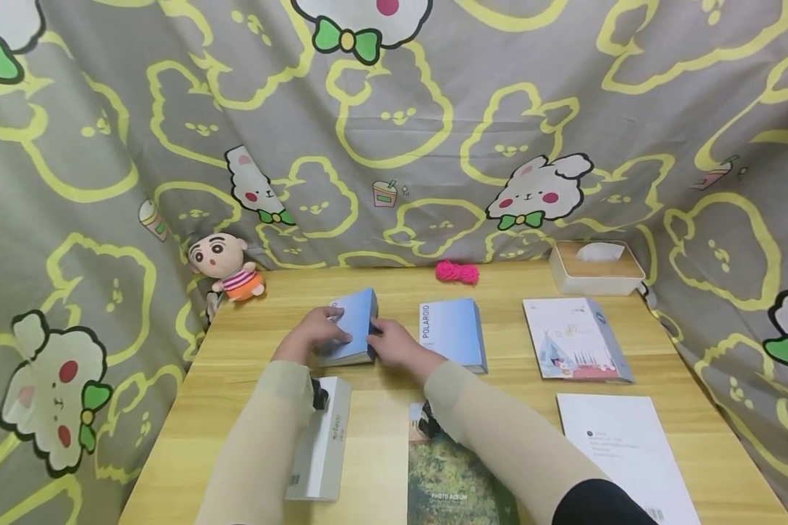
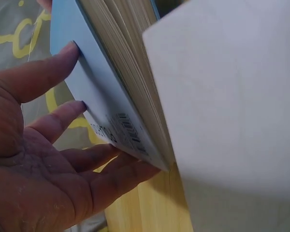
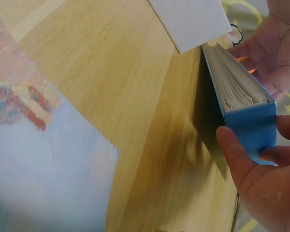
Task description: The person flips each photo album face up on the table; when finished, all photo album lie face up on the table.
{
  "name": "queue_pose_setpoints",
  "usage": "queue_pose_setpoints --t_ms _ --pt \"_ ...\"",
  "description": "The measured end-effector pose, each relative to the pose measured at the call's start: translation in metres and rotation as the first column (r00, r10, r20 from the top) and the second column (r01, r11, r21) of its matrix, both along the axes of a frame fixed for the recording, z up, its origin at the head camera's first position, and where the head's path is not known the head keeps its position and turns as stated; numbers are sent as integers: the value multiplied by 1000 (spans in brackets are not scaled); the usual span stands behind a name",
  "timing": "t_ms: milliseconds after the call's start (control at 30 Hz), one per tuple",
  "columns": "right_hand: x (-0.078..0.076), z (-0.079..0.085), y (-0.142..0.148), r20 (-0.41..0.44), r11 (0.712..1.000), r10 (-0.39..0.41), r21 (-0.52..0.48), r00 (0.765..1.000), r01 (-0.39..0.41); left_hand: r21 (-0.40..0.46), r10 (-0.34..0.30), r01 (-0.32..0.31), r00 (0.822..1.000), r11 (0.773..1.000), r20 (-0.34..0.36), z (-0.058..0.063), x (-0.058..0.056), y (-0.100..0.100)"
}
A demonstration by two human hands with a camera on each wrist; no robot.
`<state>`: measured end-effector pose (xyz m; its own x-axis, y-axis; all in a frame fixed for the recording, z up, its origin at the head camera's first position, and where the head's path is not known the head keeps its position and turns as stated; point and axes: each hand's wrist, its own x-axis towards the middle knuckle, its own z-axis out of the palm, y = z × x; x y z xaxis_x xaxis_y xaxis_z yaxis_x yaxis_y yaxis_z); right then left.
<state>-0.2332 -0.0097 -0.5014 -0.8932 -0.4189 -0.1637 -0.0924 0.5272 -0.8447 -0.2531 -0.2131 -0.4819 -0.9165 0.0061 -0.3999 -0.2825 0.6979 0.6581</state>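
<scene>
Both hands are at a thick blue photo album (image 1: 357,321) marked POLAROID, left of centre on the table. My left hand (image 1: 318,329) holds its left side, with thumb and a fingertip on the cover; in the left wrist view, other fingers of the left hand (image 2: 53,159) reach its lower corner. At the spine, my right hand (image 1: 400,343) grips the right side; in the right wrist view, the thumb and fingers of the right hand (image 3: 266,188) lie on the blue spine (image 3: 251,128). Page edges (image 2: 125,53) show between the covers.
A matching blue album (image 1: 449,335) lies to the right. Nearer are a white box (image 1: 331,445) and a dark green photo album (image 1: 449,474). An illustrated album (image 1: 568,339) and a white book (image 1: 624,452) lie right. Behind stand a doll (image 1: 226,266), pink yarn (image 1: 457,272) and a tissue box (image 1: 594,281).
</scene>
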Motion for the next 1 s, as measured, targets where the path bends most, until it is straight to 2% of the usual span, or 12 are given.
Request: queue_pose_setpoints --t_ms 200,400,533,667,1000 --pt "1 3 8 75 992 -63 -101 995 70 81 19 -22 999 996 36 5 3 6" --pt "4 13 14 93 978 -107 -167 990 121 195 13 -23 999 980 53 5 5 8" --pt "4 19 15 31 981 -133 -142 991 136 335 21 -47 996 941 81 0 6 6" --pt "5 23 15 -20 983 -150 -106 988 147 425 38 -84 993 901 115 -6 7 5" --pt "6 24 13 -58 983 -176 -57 983 173 425 78 -113 992 898 98 -6 9 13"
